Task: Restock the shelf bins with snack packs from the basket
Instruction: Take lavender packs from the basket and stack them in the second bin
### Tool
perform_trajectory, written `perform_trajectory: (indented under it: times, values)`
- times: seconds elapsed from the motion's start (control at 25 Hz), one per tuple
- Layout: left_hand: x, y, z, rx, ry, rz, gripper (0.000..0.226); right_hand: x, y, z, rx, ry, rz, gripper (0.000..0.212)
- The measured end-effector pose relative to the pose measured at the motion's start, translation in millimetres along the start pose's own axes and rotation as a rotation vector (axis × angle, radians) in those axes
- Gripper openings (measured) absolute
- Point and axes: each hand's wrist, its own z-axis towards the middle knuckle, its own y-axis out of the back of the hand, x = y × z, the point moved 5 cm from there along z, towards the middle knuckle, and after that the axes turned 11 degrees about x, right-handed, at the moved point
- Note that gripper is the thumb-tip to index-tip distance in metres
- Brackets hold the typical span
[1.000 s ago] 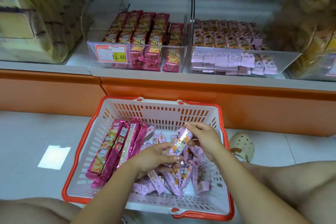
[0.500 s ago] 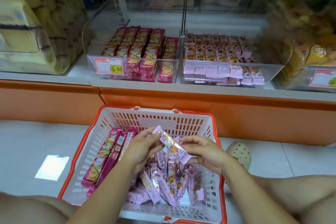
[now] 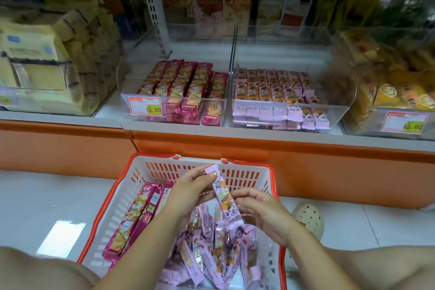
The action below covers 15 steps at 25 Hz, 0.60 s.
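Observation:
A white basket with an orange rim stands on the floor below the shelf. It holds several light pink snack packs on the right and a few long magenta packs on the left. Above the basket my left hand pinches the top end of one light pink snack pack, held nearly upright. My right hand touches that pack's lower half with curled fingers. On the shelf, a clear bin of magenta packs sits beside a clear bin of light pink packs.
A price tag reading 15.60 hangs on the magenta bin's front. Yellow packaged goods fill the left bin, orange-yellow ones the right bin. The orange shelf base rises behind the basket. A beige clog lies on the tiled floor.
Both hands have lifted the light pink pack out of the pile and turned it nearly upright. The view has tilted up, so the basket sits lower in frame.

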Motion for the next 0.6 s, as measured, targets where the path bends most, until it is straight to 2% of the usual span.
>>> perform_trajectory:
  times: [0.08, 0.24, 0.36, 0.4, 0.48, 0.6]
  values:
    - [-27.6, -14.3, -2.2, 0.011, -0.07, 0.045, 0.025, 31.5, -0.1, -12.3, -0.067, 0.089, -0.132, 0.015]
    - [-126.1, -54.2, 1.4, 0.023, -0.434, 0.172, 0.037, 144.1, 17.3, -49.7, -0.199, 0.372, -0.287, 0.025]
    - [-189.9, -69.3, 18.1, -0.173, -0.669, 0.593, 0.044, 232.6, 58.2, -74.3, -0.525, 0.603, -0.503, 0.023]
    - [-200.8, -71.7, 26.7, -0.245, -0.685, 0.758, 0.048, 253.3, 71.6, -77.0, -0.652, 0.606, -0.599, 0.022]
    - [-204.1, -72.0, 49.6, -0.288, -0.615, 0.946, 0.055, 273.2, 97.5, -66.2, -0.851, 0.464, -0.836, 0.025]
    - [-194.4, -70.8, 68.3, -0.247, -0.526, 1.032, 0.054, 267.5, 124.0, -31.8, -0.954, 0.14, -1.147, 0.025]
